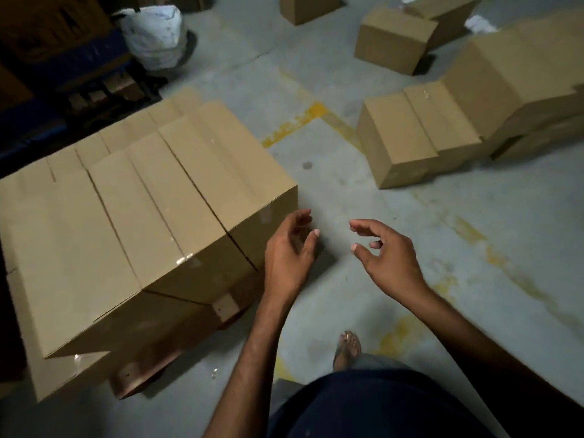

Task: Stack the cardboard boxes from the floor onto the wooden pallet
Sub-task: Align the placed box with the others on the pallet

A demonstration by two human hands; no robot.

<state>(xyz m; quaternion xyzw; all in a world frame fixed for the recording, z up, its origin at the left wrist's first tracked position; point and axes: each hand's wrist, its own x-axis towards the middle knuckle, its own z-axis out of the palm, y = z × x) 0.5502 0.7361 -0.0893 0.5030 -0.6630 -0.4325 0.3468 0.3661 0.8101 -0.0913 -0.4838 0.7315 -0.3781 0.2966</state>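
Dim grey concrete floor (347,191) with worn yellow paint (311,113), stacked boxes (142,216) on pallet (226,306) just left of left grip (289,257), loose boxes (407,137) beyond right grip (388,257), both grips released, empty

A white sack (153,36) (crumpled) stands apart from worn yellow paint streaks (311,113).

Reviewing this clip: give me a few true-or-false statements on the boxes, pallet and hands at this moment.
1. The pallet carries stacked boxes. True.
2. The left hand grips a box. False: it holds nothing, its fingers loosely curled beside the stack.
3. The right hand is empty. True.
4. Nothing remains on the floor to stack. False: several floor boxes lie at right.
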